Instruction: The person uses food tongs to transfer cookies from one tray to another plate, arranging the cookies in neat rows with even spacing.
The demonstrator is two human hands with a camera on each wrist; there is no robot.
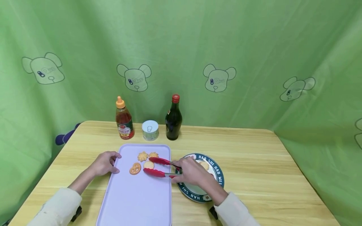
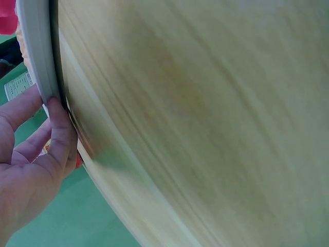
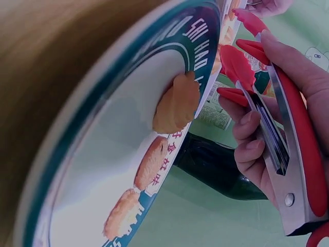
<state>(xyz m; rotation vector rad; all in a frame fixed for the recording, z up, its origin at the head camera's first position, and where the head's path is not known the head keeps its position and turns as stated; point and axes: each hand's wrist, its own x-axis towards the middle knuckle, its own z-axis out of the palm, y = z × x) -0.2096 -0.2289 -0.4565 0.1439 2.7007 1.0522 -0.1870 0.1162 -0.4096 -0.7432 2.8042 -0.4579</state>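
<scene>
My right hand [image 1: 190,171] grips metal tongs [image 3: 288,170] with red tips and red handle covers. In the head view the tong tips stand apart on either side of a round cookie [image 1: 149,165] on the lilac tray [image 1: 135,201]. Two flower-shaped cookies [image 1: 142,156] lie just behind it, and a pretzel [image 1: 135,168] is to its left. My left hand [image 1: 106,164] pinches the tray's left rim between thumb and fingers, seen closer in the left wrist view. Below the right hand sits a round plate [image 1: 195,196] with a dark green lettered rim, bearing a swirled cookie [image 3: 177,103].
Along the table's back edge stand a red sauce bottle [image 1: 124,122] with an orange cap, a small can [image 1: 150,130] and a dark bottle [image 1: 173,121] with a red cap. A green curtain [image 1: 181,47] hangs behind the wooden table [image 1: 254,175].
</scene>
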